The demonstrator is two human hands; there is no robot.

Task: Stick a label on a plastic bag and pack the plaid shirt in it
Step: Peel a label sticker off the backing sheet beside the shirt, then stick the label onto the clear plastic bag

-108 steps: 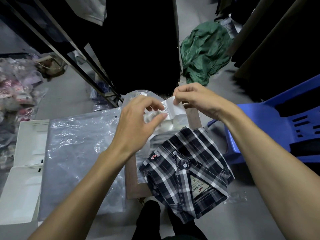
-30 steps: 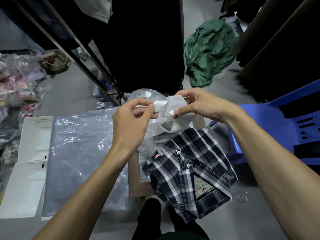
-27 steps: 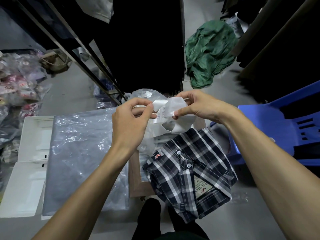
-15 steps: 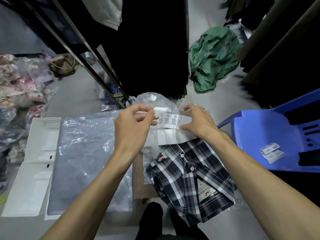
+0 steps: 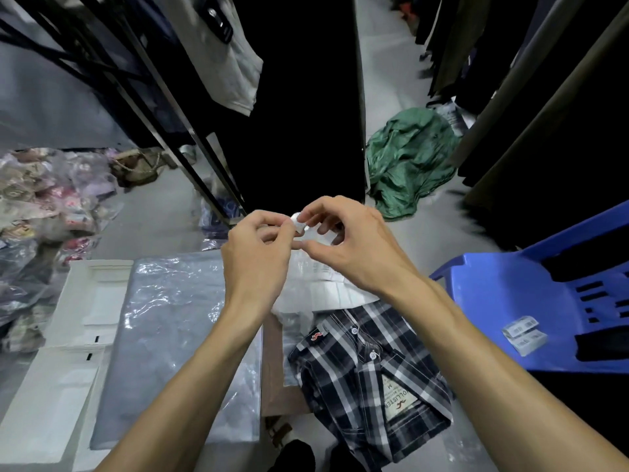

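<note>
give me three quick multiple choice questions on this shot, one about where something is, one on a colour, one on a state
1. Where do the small white barcode labels lie?
A. on the blue plastic chair seat
B. on the plaid shirt
C. on the green cloth

2. What colour is the crumpled cloth heap on the floor?
A. red
B. green
C. yellow

3. What state is the dark plaid button-up shirt in?
A. hanging on a rack
B. sealed inside a bag
C. folded, lying unbagged

Answers: 1 A, the labels rest on the blue plastic chair. 2 B, the heap is plainly green. 3 C, the shirt lies folded with its neck tag showing while the left hand and right hand pinch a small white label piece.
</note>
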